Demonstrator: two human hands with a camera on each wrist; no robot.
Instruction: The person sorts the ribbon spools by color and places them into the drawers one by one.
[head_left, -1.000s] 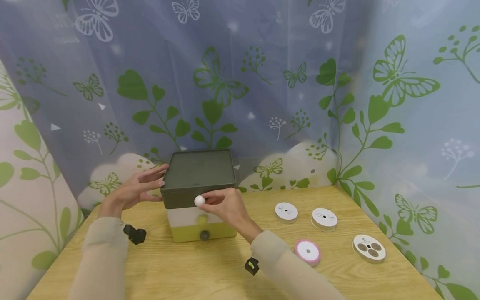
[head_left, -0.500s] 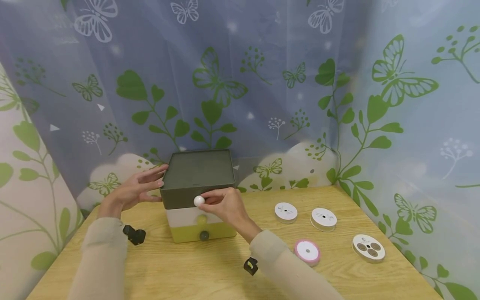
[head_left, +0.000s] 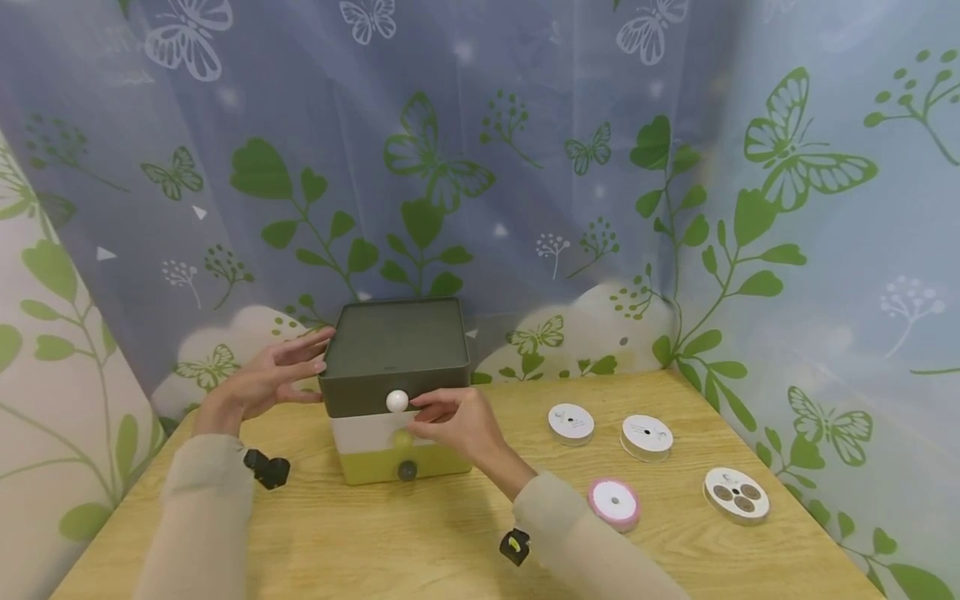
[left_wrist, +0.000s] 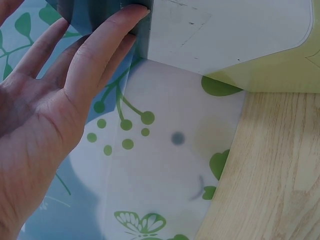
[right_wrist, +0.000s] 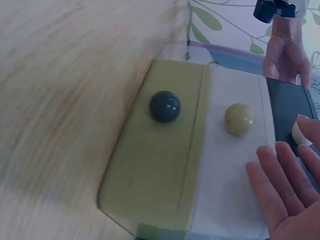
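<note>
A small box of three stacked drawers (head_left: 375, 392) stands at the back of the table: dark green on top, white in the middle, yellow below. Its knobs are a white one (head_left: 397, 401), a yellow one (right_wrist: 238, 119) and a dark one (right_wrist: 165, 106). All three drawers look pushed in. My left hand (head_left: 266, 379) rests its fingertips on the left side of the dark top section, fingers fairly straight. Just right of the white knob is my right hand (head_left: 461, 425), its fingers extended and holding nothing. In the right wrist view the thumb partly covers that knob.
To the right on the wooden table (head_left: 337, 542) lie ribbon spools: two white ones (head_left: 571, 422) (head_left: 647, 436), a pink-edged one (head_left: 615, 502) and one with brown openings (head_left: 737, 494). A butterfly-patterned curtain (head_left: 525, 208) hangs close behind the box.
My right hand has let go of the white knob and drawn slightly right and down. My left hand stays against the box's side. The drawers look unmoved.
</note>
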